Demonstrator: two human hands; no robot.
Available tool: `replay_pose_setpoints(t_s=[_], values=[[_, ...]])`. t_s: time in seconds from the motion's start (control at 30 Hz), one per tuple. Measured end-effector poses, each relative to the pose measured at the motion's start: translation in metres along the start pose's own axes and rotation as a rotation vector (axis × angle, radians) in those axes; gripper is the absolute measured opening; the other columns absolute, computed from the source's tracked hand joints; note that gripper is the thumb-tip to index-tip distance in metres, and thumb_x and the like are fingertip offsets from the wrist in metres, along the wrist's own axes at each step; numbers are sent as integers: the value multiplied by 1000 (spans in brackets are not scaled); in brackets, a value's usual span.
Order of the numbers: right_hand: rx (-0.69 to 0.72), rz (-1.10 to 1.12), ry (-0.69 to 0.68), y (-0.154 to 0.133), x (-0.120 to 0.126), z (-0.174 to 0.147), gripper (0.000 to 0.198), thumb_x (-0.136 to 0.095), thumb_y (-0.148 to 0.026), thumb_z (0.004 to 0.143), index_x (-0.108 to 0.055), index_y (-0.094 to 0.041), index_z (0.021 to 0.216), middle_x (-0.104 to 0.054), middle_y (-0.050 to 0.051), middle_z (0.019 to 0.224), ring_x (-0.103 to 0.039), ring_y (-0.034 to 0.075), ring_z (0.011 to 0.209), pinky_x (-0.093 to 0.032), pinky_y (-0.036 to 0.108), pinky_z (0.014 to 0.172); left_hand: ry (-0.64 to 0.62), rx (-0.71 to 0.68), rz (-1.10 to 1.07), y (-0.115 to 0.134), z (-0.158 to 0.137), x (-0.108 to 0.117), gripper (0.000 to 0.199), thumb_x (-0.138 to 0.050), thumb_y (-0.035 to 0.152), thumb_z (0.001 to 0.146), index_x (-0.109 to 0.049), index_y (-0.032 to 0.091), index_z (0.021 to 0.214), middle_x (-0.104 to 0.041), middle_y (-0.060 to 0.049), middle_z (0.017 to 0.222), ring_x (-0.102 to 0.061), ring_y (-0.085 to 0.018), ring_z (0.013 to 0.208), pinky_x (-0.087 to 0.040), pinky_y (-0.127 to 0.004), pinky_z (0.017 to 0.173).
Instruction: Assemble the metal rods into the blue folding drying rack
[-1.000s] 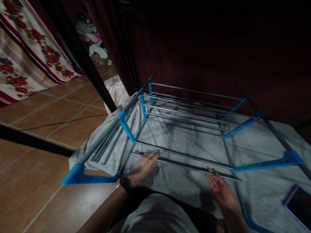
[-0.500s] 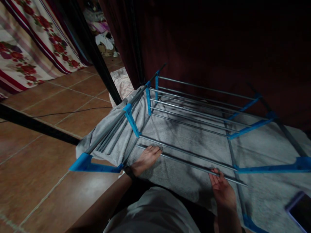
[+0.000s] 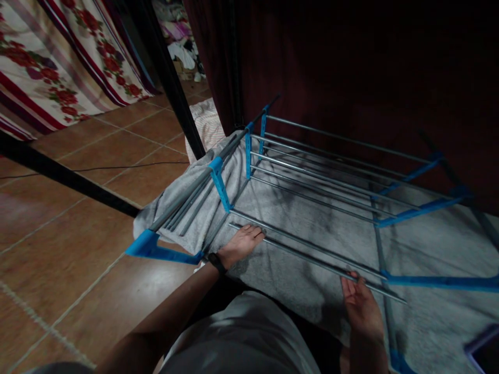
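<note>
A loose grey metal rod [image 3: 304, 254] runs across in front of me, on the near side of a rack frame with blue plastic brackets [image 3: 220, 187]. My left hand [image 3: 245, 242] is closed over the rod near its left end, palm down. Close to the other end, my right hand [image 3: 360, 301] grips it from below, palm up, fingers curled around it. Just beyond lies a parallel rod [image 3: 304, 241] joined to the blue brackets. Further back, several more rods [image 3: 312, 171] span the frame. The rod's left tip lies near a bracket's lower end.
The frame stands on a grey blanket [image 3: 323, 218]. Several spare rods [image 3: 191, 208] lie at its left side. A phone [image 3: 485, 348] lies at the lower right. Black posts [image 3: 171, 78] rise on the left, with a dark red curtain [image 3: 331, 67] behind and tiled floor [image 3: 93, 218] beside.
The view has shifted slightly, so the rack and hands appear a little further right. Both hands keep their hold on the same rod, with little visible movement relative to the frame.
</note>
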State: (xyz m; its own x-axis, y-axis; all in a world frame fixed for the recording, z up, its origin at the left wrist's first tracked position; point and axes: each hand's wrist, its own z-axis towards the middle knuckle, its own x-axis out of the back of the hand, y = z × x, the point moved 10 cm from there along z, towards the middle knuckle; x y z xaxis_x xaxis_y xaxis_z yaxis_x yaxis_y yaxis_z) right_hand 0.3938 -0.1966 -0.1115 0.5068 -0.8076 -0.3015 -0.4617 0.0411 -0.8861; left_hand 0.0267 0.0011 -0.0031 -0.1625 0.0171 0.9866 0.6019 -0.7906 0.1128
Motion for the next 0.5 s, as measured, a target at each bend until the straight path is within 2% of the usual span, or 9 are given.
replay_pose_setpoints(t_s=[0.1,0.2,0.37,0.5], values=[[-87,81,86,5,7,1,22,-85,-37,79,-73,-27,94,-76,-1,110,-70,16,120,-48,39,120,11,8,16,-1,-1,4,25,-50,11,103,-67,17,120,-70,-10,114,-65,-23,108,-46,-39,107],[-153,120,89,7,8,3,17,-84,-36,84,-74,-28,95,-76,-3,102,-74,13,106,-53,34,113,-2,24,9,-3,-2,6,27,-48,12,103,-68,17,120,-70,-11,115,-65,-24,109,-47,-40,106],[-162,69,100,4,13,9,15,-81,-40,87,-75,-30,96,-78,-1,101,-75,14,93,-63,33,98,-22,41,-22,-7,-3,5,29,-50,9,100,-69,17,121,-69,-13,116,-64,-26,109,-47,-43,105],[-169,61,105,5,15,12,16,-81,-43,87,-75,-29,93,-77,-1,96,-74,13,85,-65,28,86,-36,43,-16,-6,-4,4,30,-49,9,100,-69,17,120,-69,-13,116,-64,-27,109,-47,-44,106]])
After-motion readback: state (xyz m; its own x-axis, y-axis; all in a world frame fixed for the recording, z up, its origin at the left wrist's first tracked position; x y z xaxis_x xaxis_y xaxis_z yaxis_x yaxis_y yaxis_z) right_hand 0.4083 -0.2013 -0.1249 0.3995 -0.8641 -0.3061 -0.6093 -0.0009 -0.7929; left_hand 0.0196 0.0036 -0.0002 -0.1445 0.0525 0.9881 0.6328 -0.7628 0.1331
